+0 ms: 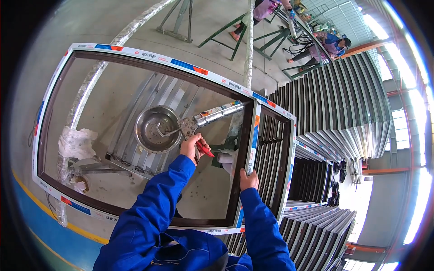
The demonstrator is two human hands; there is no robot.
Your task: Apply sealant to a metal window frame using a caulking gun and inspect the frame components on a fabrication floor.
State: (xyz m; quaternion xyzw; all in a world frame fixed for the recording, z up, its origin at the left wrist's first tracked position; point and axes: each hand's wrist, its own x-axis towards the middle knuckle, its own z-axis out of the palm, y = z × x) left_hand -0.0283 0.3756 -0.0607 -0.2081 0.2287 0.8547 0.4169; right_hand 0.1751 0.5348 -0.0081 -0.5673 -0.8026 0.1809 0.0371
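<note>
A large window frame (149,55), dark brown inside with white printed protective film, lies before me with a wide opening and a narrow one. My left hand (194,147) is closed round the grip of a sealant gun (218,114) with red on its handle. The gun's silver barrel points at the frame's upper inner corner, beside the dividing bar; its bent rod end sticks out over a metal bowl (157,128). Its tip is too small to make out against the corner. My right hand (249,179) is closed over the dividing bar, thumb on top.
Wrapped support bars (92,83) run beneath the frame. Crumpled white paper (77,142) hangs on the left one. Below the bowl are metal profiles (169,92). Tall stacks of frames (337,97) stand at the right. Two people (323,46) are among green trestles at the back.
</note>
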